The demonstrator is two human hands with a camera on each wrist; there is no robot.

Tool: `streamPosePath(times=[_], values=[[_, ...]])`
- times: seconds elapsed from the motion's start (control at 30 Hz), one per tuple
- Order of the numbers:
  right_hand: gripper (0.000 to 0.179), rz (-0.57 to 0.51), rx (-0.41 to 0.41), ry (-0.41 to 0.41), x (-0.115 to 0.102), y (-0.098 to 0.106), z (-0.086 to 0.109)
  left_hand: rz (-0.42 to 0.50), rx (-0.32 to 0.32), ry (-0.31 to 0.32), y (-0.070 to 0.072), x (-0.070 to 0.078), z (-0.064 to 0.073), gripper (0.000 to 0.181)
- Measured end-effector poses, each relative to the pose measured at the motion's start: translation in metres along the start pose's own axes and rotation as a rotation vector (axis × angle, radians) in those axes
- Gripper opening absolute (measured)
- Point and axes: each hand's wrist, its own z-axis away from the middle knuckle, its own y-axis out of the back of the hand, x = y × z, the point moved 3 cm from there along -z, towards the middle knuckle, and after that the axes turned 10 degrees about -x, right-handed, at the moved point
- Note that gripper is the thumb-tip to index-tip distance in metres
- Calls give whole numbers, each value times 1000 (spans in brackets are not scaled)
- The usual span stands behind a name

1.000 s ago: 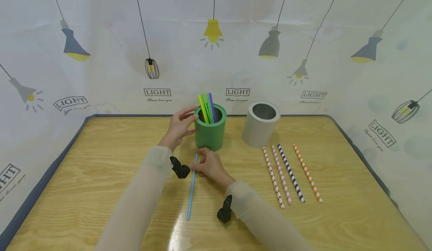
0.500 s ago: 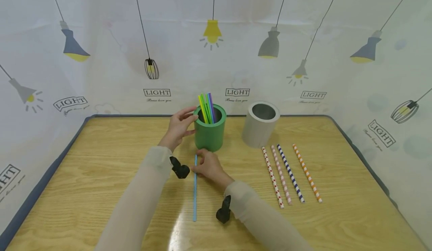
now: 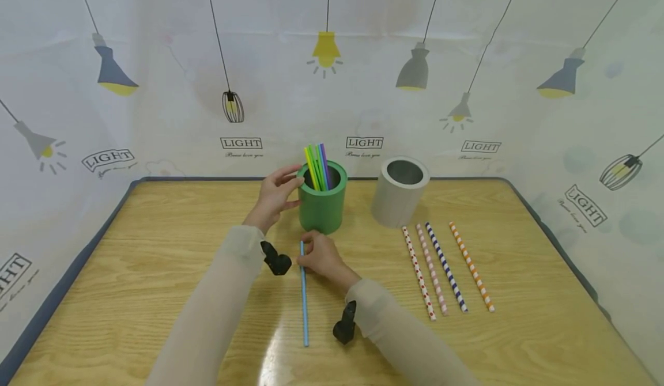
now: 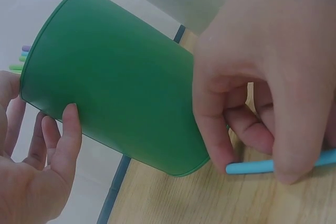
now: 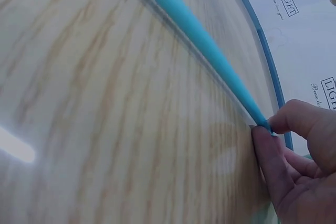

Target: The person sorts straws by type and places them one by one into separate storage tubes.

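Observation:
A green cup (image 3: 321,207) stands upright at the back middle, with several plain coloured straws (image 3: 317,170) leaning in it. My left hand (image 3: 272,196) holds the cup's left side, its thumb at the rim; the left wrist view shows fingers (image 4: 68,135) against the green wall. In front of the cup, my right hand (image 3: 324,256) pinches a light blue straw (image 3: 304,311) near its far end. Thumb and index finger (image 5: 291,116) meet at that end in the right wrist view. The straw lies along the table, pointing towards me.
A light grey cup (image 3: 399,196) stands right of the green one. Several patterned paper straws lie in front of it, among them a red-dotted straw (image 3: 419,273) and an orange-striped straw (image 3: 472,268). A printed backdrop (image 3: 290,103) rises behind the wooden table (image 3: 155,248).
The light blue straw has swung round, its near end moving to the right, and shifted slightly towards me. My right hand moved only a little; the left hand and green cup stayed put.

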Motion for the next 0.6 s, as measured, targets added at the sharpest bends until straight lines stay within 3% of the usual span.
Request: streamPosePath(times=[0.47,0.6], values=[[38,-67,-36,18,-1,6,1,9,-11,10,-1,3,2,40],[39,-34,-22,47,-4,10,3,18,-19,22,-2,5,4,41]])
